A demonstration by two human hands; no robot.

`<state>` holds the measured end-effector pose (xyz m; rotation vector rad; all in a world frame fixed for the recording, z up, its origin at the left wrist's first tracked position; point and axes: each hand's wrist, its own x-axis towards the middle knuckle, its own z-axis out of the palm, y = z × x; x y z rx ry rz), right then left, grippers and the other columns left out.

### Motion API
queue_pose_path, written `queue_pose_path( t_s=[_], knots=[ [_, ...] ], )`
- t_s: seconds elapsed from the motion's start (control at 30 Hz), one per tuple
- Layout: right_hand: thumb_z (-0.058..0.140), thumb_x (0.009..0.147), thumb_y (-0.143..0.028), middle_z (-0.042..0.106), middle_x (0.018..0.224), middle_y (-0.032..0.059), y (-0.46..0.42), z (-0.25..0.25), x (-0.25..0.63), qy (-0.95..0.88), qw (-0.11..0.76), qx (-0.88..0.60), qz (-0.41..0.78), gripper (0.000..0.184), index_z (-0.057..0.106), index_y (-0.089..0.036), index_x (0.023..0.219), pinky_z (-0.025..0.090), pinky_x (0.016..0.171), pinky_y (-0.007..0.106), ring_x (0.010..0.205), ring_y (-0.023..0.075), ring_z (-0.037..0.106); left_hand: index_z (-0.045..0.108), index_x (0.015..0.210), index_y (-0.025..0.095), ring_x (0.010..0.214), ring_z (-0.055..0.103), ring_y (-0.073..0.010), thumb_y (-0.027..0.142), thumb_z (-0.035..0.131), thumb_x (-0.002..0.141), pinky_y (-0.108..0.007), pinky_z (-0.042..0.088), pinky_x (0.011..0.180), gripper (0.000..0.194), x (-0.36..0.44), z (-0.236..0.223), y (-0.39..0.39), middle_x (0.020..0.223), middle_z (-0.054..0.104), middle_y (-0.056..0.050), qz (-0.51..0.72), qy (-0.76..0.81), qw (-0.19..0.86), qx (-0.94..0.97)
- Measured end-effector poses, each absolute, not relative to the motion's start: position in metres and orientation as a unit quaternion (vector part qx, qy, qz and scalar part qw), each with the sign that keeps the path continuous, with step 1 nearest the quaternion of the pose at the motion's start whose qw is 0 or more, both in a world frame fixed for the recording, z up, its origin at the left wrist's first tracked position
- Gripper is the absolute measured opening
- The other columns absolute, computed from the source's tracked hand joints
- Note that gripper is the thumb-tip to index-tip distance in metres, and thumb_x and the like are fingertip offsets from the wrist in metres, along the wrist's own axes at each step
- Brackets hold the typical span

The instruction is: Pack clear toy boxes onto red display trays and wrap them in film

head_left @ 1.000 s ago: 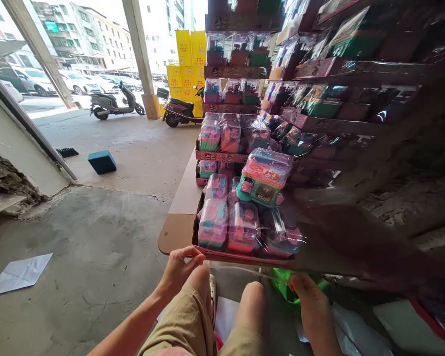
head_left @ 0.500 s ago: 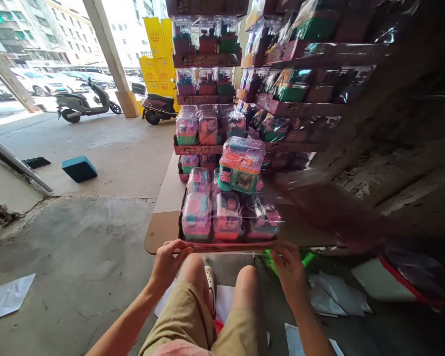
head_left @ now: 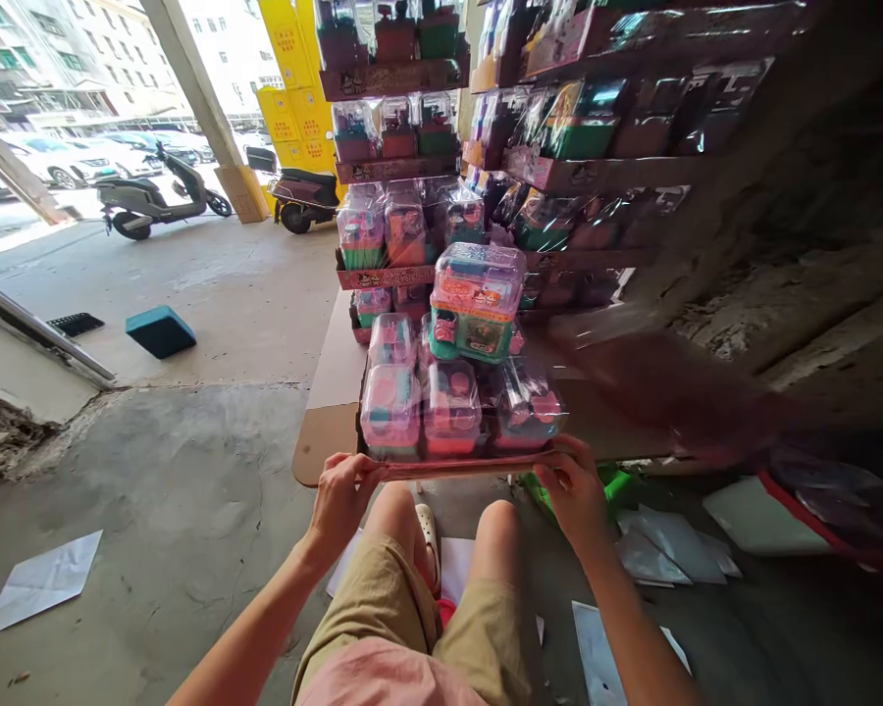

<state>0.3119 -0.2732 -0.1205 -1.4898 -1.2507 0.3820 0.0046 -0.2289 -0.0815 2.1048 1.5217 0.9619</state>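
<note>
A cardboard display tray (head_left: 456,468) lies at the table's near edge, holding several clear-lidded toy boxes (head_left: 451,410) with pink and teal contents. My left hand (head_left: 344,495) pinches the left end of the tray's front edge between thumb and fingers. At the right end of that edge, my right hand (head_left: 575,495) grips in the same way. Another toy box (head_left: 477,304), teal with a clear lid, rests on top of the others, apart from both hands. Shiny clear film shows over the right-hand boxes in the tray.
Stacked, film-wrapped trays (head_left: 401,172) rise behind, with more stacks to the right. A dark reddish film (head_left: 654,392) spreads over the table's right side. Plastic sheets (head_left: 669,544) and paper (head_left: 42,580) lie on the floor. Two scooters (head_left: 163,196) and yellow cartons (head_left: 294,118) stand farther back.
My view has tilted down slightly. Both hands stay at the ends of the tray's front edge, and the right fingers now wrap higher over its corner.
</note>
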Motion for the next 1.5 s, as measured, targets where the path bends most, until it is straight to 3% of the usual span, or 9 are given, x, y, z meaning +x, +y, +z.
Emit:
queue_pose_path(
  t_s=[0.57, 0.7, 1.07, 1.33, 1.5],
  knots=[
    [0.056, 0.077, -0.044, 0.053, 0.105, 0.0138, -0.269, -0.120, 0.312, -0.546, 0.529, -0.631, 0.153, 0.030, 0.058, -0.018, 0.063, 0.052, 0.065, 0.038, 0.086, 0.0241, 0.056, 0.057, 0.060, 0.023, 0.044, 0.053, -0.0114, 0.032, 0.050, 0.082, -0.045, 0.036, 0.106, 0.025, 0.004, -0.082, -0.224, 0.053, 0.065, 0.006, 0.316, 0.526, 0.160, 0.773],
    [0.056, 0.078, -0.041, 0.053, 0.104, 0.0125, -0.269, -0.122, 0.313, -0.550, 0.531, -0.629, 0.139, 0.027, 0.058, -0.018, 0.063, 0.052, 0.063, 0.034, 0.086, 0.0219, 0.056, 0.055, 0.058, 0.023, 0.044, 0.054, -0.0120, 0.036, 0.048, 0.084, -0.046, 0.036, 0.105, 0.030, 0.004, -0.079, -0.224, 0.049, 0.063, 0.006, 0.290, 0.538, 0.139, 0.779],
    [0.056, 0.080, -0.038, 0.054, 0.101, 0.0113, -0.267, -0.126, 0.312, -0.565, 0.544, -0.611, 0.105, 0.026, 0.057, -0.018, 0.064, 0.053, 0.059, 0.033, 0.077, 0.0191, 0.057, 0.058, 0.064, 0.021, 0.056, 0.067, -0.0174, 0.034, 0.041, 0.089, -0.047, 0.036, 0.103, 0.033, 0.008, -0.079, -0.225, 0.061, 0.072, -0.002, 0.219, 0.564, 0.083, 0.792],
    [0.052, 0.083, -0.032, 0.055, 0.101, 0.0105, -0.267, -0.130, 0.307, -0.577, 0.521, -0.627, 0.045, 0.020, 0.056, -0.019, 0.068, 0.054, 0.063, 0.033, 0.081, 0.0190, 0.057, 0.059, 0.065, 0.018, 0.058, 0.067, -0.0180, 0.035, 0.041, 0.091, -0.042, 0.034, 0.103, 0.037, 0.011, -0.080, -0.226, 0.060, 0.071, -0.005, 0.183, 0.580, 0.031, 0.793],
    [0.051, 0.084, -0.030, 0.056, 0.098, 0.0094, -0.266, -0.134, 0.303, -0.571, 0.535, -0.623, 0.003, 0.018, 0.055, -0.019, 0.070, 0.054, 0.062, 0.033, 0.075, 0.0171, 0.057, 0.060, 0.066, 0.018, 0.059, 0.065, -0.0180, 0.032, 0.045, 0.090, -0.041, 0.035, 0.097, 0.032, 0.015, -0.081, -0.230, 0.059, 0.068, -0.002, 0.193, 0.600, 0.021, 0.776]
  ],
)
